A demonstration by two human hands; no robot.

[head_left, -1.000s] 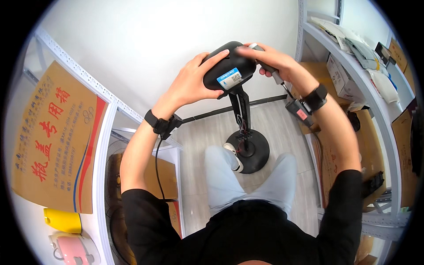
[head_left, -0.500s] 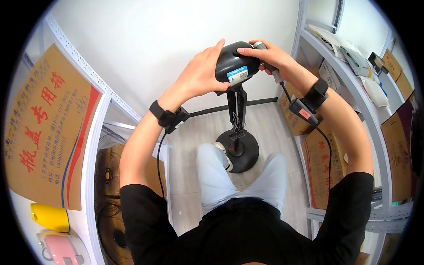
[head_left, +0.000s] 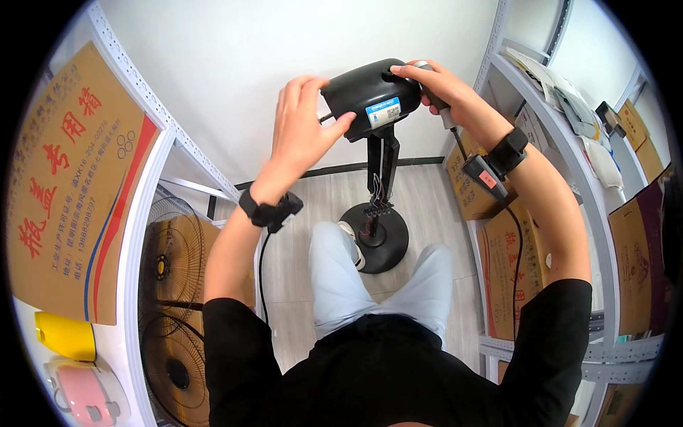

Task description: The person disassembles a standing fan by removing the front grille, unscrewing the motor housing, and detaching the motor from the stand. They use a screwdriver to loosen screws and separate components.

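A black fan motor housing (head_left: 370,89) with a blue-and-white label sits on top of a black stand (head_left: 383,160), its round base (head_left: 388,249) on the floor. Curled round the housing's left end is my left hand (head_left: 295,117), thumb on the near edge and fingers at the far side. A short metal shaft shows between that hand and the housing. My right hand (head_left: 445,89) holds a grey-handled screwdriver (head_left: 435,96) along its palm. Its thumb presses by a small knob (head_left: 388,75) on top of the housing. Loose wires (head_left: 377,203) hang midway down the stand.
Shelving flanks both sides. On the left are a large cardboard box (head_left: 78,185), fan grilles (head_left: 167,267), a yellow object (head_left: 65,336) and a pink appliance (head_left: 85,395). Boxes (head_left: 509,249) and flat packets (head_left: 569,107) fill the right shelves. A white wall (head_left: 284,43) stands behind.
My left hand has slid left from the housing's side to its end, baring more of the housing, which now shows more side-on. My right hand keeps the screwdriver and stays by the knob.
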